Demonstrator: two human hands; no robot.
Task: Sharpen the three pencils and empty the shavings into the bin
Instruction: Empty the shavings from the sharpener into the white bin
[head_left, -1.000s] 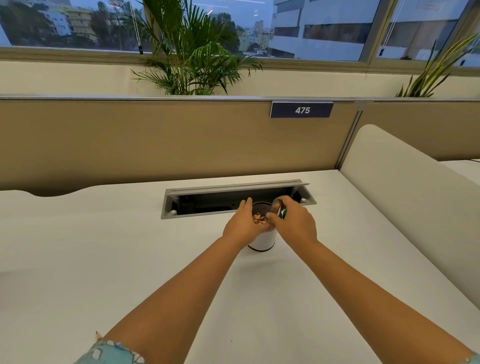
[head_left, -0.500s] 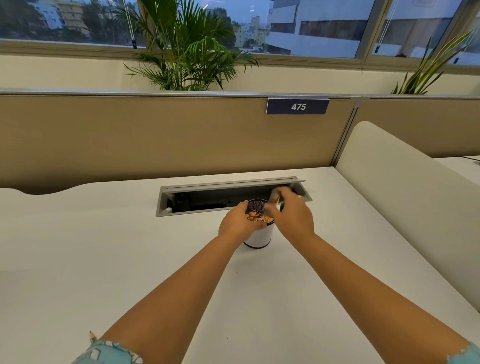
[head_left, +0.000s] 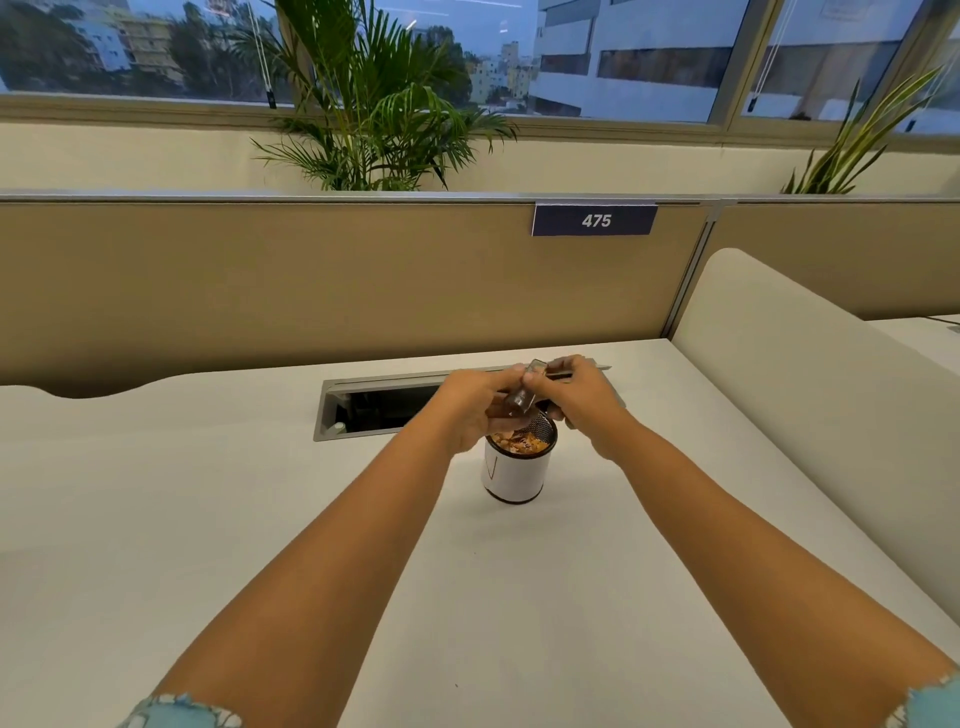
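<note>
A small white cylindrical bin (head_left: 514, 475) with a dark mesh rim stands on the white desk (head_left: 208, 519), and pencil shavings (head_left: 522, 444) lie inside it. Just above its mouth both hands meet. My left hand (head_left: 470, 402) and my right hand (head_left: 569, 397) together hold a small clear sharpener box (head_left: 524, 396), tilted over the bin. What the right hand grips apart from the box is hidden by its fingers. No pencils show.
A grey cable tray (head_left: 374, 402) is sunk into the desk behind the bin, its lid raised. A tan partition (head_left: 311, 291) with a "475" sign (head_left: 595, 221) closes the back; a cream divider (head_left: 810, 389) stands at the right. Plants sit beyond.
Both hands have risen from the bin's rim to just above it, and the clear sharpener box now shows between them. The view has shifted slightly.
</note>
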